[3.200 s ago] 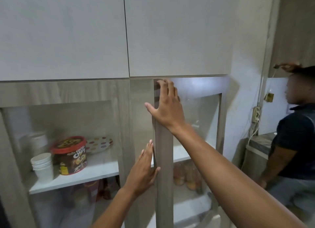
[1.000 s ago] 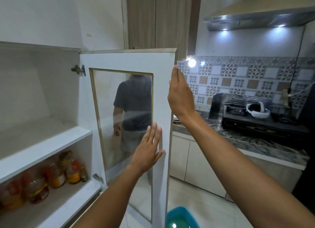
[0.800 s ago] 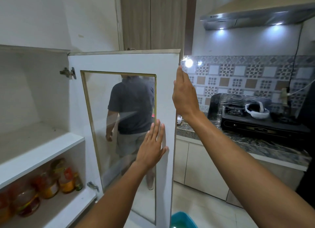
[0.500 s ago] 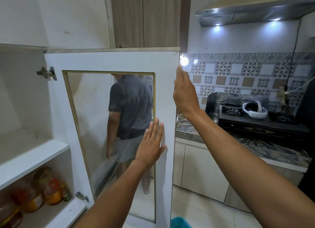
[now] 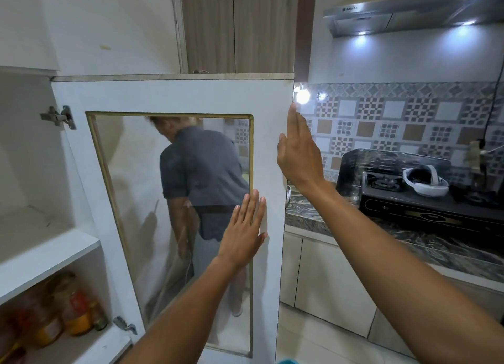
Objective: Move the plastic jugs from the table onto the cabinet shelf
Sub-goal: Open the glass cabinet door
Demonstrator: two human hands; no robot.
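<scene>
A big white cabinet door (image 5: 174,96) with a glass window fills the middle of the frame. It is swung wide open. Through the glass a person in a grey shirt (image 5: 201,173) can be seen, bent forward.

At the left of the frame is the open cabinet. Its white shelf (image 5: 46,252) is bare on top. Under it, at the lower left, stand some jars (image 5: 73,312) with orange and red stuff in them; they look blurry.

At the right of the frame a dark marble bench (image 5: 425,241) runs along a wall of patterned tiles (image 5: 395,115). A black stove (image 5: 425,203) sits on the bench, and a white headset (image 5: 425,181) rests on the stove. A shiny hood (image 5: 409,15) with small lights hangs at the upper right.

The left hand (image 5: 242,233) lies flat on the door, near its right edge, with the fingers (image 5: 253,208) open and straight. The right hand (image 5: 298,148) is held up just beside the door's outer edge, fingers open too and holding nothing.

No plastic jugs show anywhere in the frame, and no table either.
</scene>
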